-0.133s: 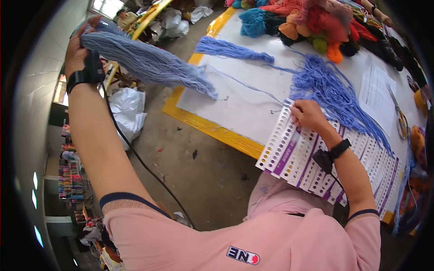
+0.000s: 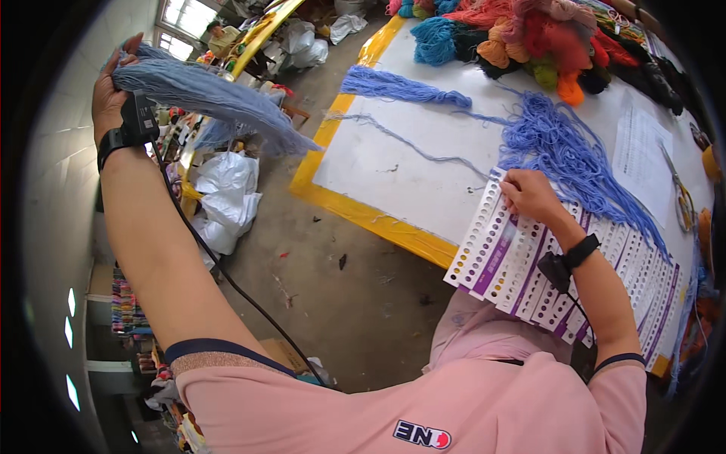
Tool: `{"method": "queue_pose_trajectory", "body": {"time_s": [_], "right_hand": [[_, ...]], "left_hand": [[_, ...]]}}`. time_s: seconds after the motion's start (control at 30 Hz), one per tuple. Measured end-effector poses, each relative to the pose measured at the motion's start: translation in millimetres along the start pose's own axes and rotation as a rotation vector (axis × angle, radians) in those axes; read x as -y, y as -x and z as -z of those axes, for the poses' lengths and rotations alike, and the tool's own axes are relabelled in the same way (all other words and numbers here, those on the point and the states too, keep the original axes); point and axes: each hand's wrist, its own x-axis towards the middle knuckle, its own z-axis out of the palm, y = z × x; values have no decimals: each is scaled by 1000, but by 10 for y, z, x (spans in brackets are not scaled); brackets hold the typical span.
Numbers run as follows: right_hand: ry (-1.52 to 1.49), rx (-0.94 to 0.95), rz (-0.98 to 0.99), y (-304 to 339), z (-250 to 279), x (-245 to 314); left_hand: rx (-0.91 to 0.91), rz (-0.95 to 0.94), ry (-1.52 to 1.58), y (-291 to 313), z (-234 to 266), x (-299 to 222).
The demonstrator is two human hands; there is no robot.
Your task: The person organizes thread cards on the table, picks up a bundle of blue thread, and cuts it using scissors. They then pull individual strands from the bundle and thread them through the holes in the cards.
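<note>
High at the far left, my left hand (image 2: 112, 94) is closed around one end of a grey-blue yarn hank (image 2: 212, 97). Its loose strands stream right, their tips near the table corner. My right hand (image 2: 534, 195) has its fingers curled at the upper end of a white-and-purple punched card (image 2: 475, 246), topmost in a fanned row of cards (image 2: 590, 280). A thin grey-blue strand (image 2: 420, 151) runs across the white tabletop to that end of the card. Behind the right hand spreads a heap of periwinkle yarn (image 2: 556, 151); a smaller periwinkle bundle (image 2: 404, 87) lies farther back.
Multicoloured yarn hanks (image 2: 522, 45) are piled at the table's back. A printed sheet (image 2: 643, 151) and scissors (image 2: 683, 200) lie at the right. Yellow tape (image 2: 378, 225) edges the table (image 2: 370, 178). White sacks (image 2: 227, 193) stand on the floor to the left.
My left hand has moved left and slightly down, drawing the hank's tips off the tabletop. The thin strand lies slacker on the table. My right hand stays at the card as the whole view shifts slightly.
</note>
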Motion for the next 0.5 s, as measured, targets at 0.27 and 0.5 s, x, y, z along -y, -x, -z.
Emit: {"method": "queue_pose_trajectory", "body": {"time_s": [0.27,0.5], "right_hand": [[62,-19,-15,-16,67,-21],[60,-3,76,6,53,11]], "left_hand": [[-171,-14,-34,97,-284,-56],[-188,316,338,178,-96,223]]}}
